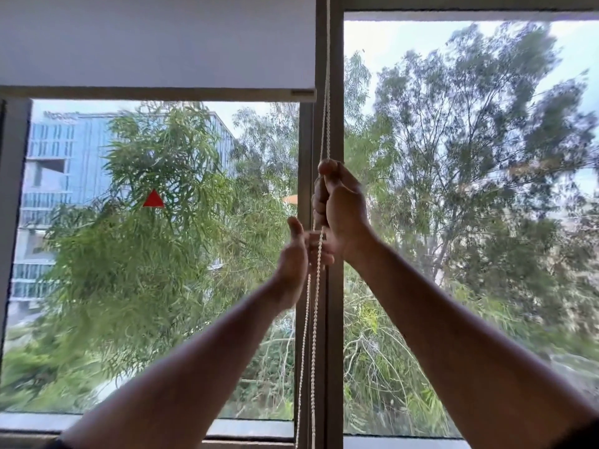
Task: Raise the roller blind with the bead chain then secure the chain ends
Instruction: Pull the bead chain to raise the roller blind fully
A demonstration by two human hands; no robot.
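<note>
A white roller blind (155,40) covers the top of the left window pane, its bottom bar (155,93) sitting about a fifth of the way down the view. The white bead chain (325,92) hangs in two strands along the central window post. My right hand (340,205) is closed in a fist around the chain at mid height. Just below it, my left hand (296,254) has its fingers spread and its palm turned toward the chain, with the fingertips behind the strands. Both strands (308,351) drop past the lower sill.
The grey central window post (334,319) stands right behind the chain. A second blind's bottom edge (470,15) shows at the top of the right pane. A red triangle sticker (153,199) is on the left glass. Trees and a building lie outside.
</note>
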